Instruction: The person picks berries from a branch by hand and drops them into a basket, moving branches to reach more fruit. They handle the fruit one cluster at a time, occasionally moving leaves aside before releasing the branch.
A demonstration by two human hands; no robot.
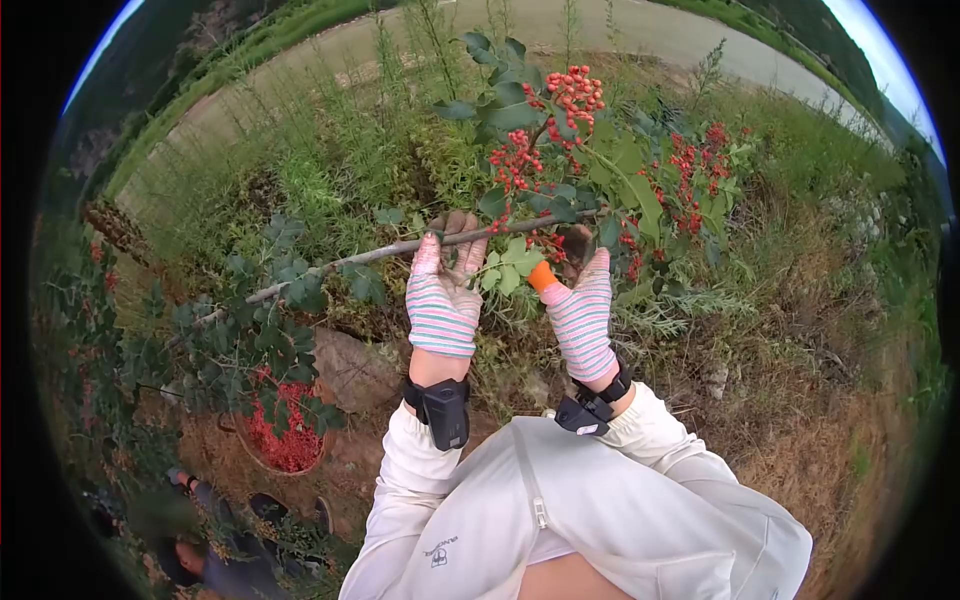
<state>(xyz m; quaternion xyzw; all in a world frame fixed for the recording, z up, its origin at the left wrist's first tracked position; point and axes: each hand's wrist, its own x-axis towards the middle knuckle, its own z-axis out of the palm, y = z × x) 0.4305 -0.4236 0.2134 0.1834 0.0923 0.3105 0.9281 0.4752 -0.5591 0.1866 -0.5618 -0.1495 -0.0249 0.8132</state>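
Observation:
My left hand point(446, 300), in a striped fingerless glove, is closed around a thin woody branch point(375, 253). The stem crosses its fingers, which are dark with dirt. My right hand point(582, 315), gloved alike, is up among the leaves and red berries point(548, 243) to the right. An orange cover point(542, 276) shows at its thumb side. Its other fingers are partly hidden behind the foliage, so I cannot see whether they grip anything. Above the hands, dense red berry clusters point(575, 95) hang from the branch among broad green leaves point(508, 110).
At lower left, a basket point(262, 462) holds many red berries, partly covered by leaves. Near it, a person in dark clothes point(235, 550) is low among the bushes. A large rock point(350, 370) lies behind the branch. Weeds and dry grass point(770, 440) surround me.

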